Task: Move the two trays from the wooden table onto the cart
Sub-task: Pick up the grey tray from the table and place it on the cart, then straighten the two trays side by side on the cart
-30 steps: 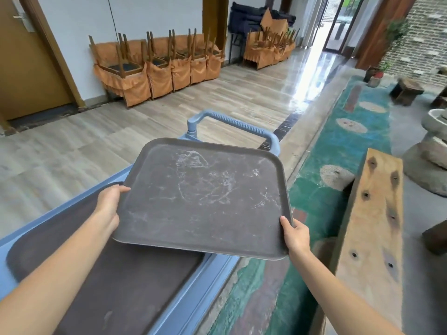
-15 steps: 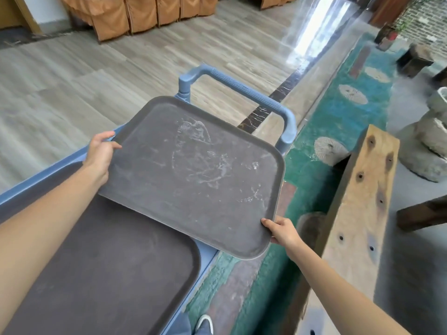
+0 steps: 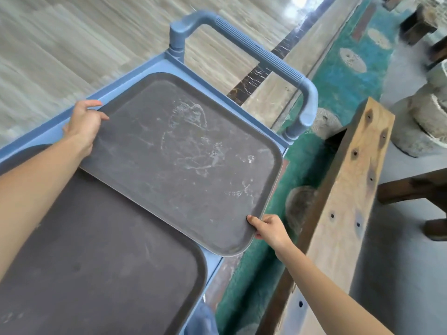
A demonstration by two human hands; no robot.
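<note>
Pale wood-grain flooring [image 3: 72,44] runs off to the left. Round stone millstones [image 3: 428,117] sit right, beside a green patterned strip [image 3: 338,81].

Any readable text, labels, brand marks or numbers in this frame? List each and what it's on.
None readable.
Scuffed tray: only whitish scratch marks, no lettering.
Second tray: plain dark surface.
Blue cart and its handle: no label or brand visible.
Wooden table: only knots and holes.

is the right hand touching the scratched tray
Touching. The head view shows the right hand gripping the near right corner of the scratched tray, thumb on top of the rim and fingers curled under it.
</note>
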